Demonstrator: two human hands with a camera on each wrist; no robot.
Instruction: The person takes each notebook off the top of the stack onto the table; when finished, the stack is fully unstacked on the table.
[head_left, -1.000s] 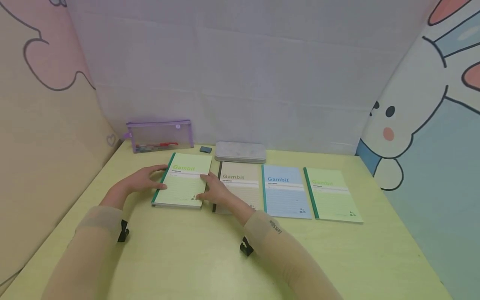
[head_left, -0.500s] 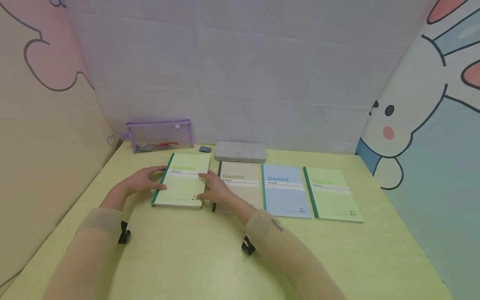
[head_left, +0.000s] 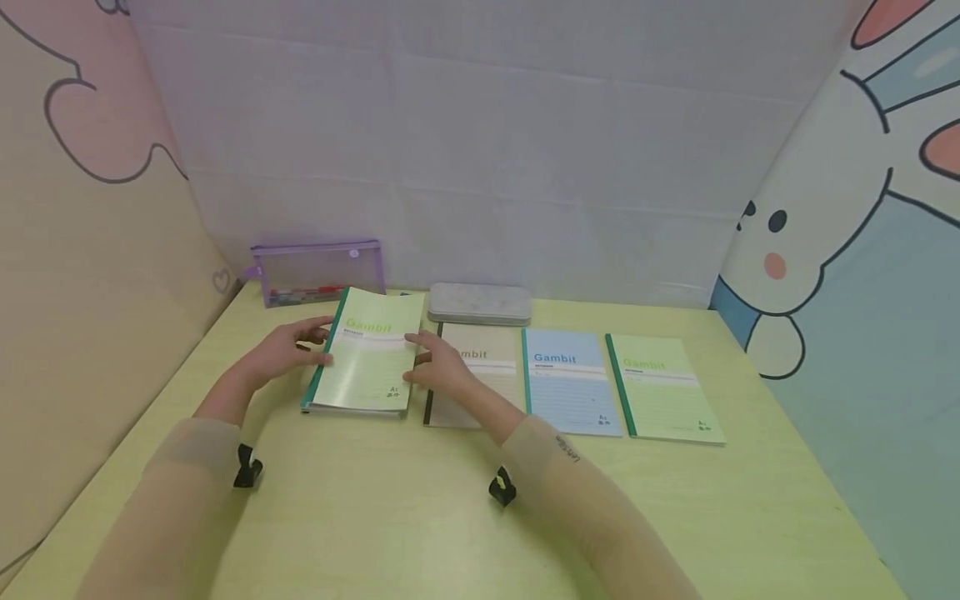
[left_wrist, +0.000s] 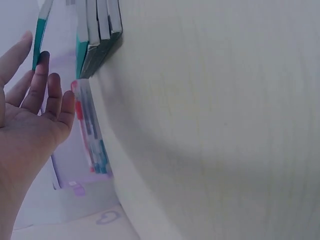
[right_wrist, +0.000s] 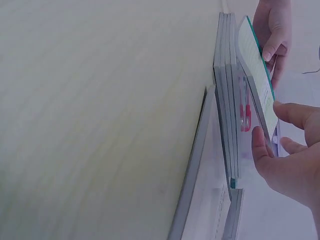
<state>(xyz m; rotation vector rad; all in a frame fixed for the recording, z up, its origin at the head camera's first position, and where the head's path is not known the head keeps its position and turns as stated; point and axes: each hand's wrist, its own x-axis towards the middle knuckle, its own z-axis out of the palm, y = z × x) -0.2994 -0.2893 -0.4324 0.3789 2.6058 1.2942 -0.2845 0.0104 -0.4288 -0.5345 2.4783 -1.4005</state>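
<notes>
Beyond the left fingers stands the pouch (head_left: 322,268), a see-through one with purple edges; pens (head_left: 306,295), at least one of them red, lie along its bottom. Beyond the right fingers and a little to their right is the tin (head_left: 480,302), lid down, its contents hidden.

Between the two hands is the top notebook (head_left: 367,367), green, tilted and raised off the stack (right_wrist: 226,90) just below the fingers. The left hand (head_left: 281,350) pinches its dark green spine edge between thumb and fingertips, the other fingers loosely spread. The right hand (head_left: 441,362) pinches the opposite edge, thumb and fingers parted only by the notebook's thickness.

Under the right hand lies the beige notebook (head_left: 487,367), partly covered by that hand and forearm. To the right of the right fingers come the blue notebook (head_left: 573,383), then the pale green notebook (head_left: 663,387), both flat on the table (head_left: 375,500). The top notebook blocks a lower corner of the pouch and most of a small dark block (head_left: 406,293) beyond it.
</notes>
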